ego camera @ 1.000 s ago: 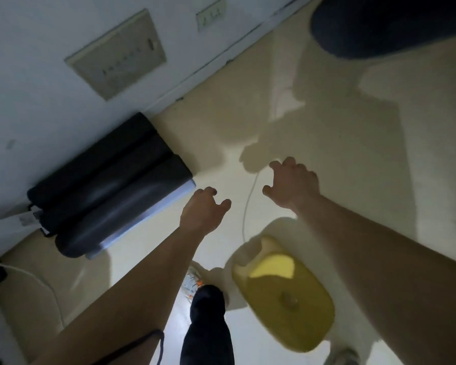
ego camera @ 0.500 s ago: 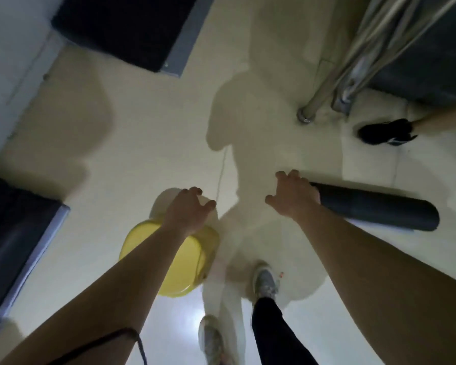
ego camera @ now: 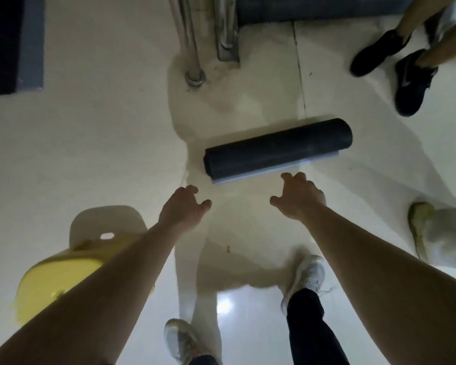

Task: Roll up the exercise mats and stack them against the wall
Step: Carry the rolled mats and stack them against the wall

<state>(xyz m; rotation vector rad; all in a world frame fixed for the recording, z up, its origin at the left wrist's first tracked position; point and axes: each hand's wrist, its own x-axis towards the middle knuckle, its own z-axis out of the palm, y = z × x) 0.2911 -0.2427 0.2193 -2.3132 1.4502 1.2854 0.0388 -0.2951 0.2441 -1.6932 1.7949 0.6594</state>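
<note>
right at our feet, our pale sneakers (ego camera: 307,275) stand on the glossy cream tiled floor (ego camera: 90,154), and a yellow plastic stool (ego camera: 55,280) sits low on our left, partly hidden by our left forearm. both arms reach forward. our left hand (ego camera: 184,206) hovers over the floor, fingers loosely curled, holding nothing. our right hand (ego camera: 299,194) is likewise empty, fingers spread and bent, its tips just short of the mat.

just beyond lies the dark grey rolled foam exercise mat (ego camera: 277,148), already wound into a tight cylinder. it lies on the tile at a slight slant, its pale free edge showing along the near underside. our right hand is near its middle; our left is off its left end, apart from it.

we judge the roll light and springy, soft enough to dent under a squeeze, and likely to unwind if the free edge is let loose. we would take it with the hands set toward its two ends, palms wrapping the body and fingers pinning that pale edge. on the shiny floor it may roll away at a nudge.

farther off stand steel tube legs (ego camera: 194,75) of some frame, another person's black shoes (ego camera: 411,80) at far right, and a flat dark mat (ego camera: 11,40) at far left.
</note>
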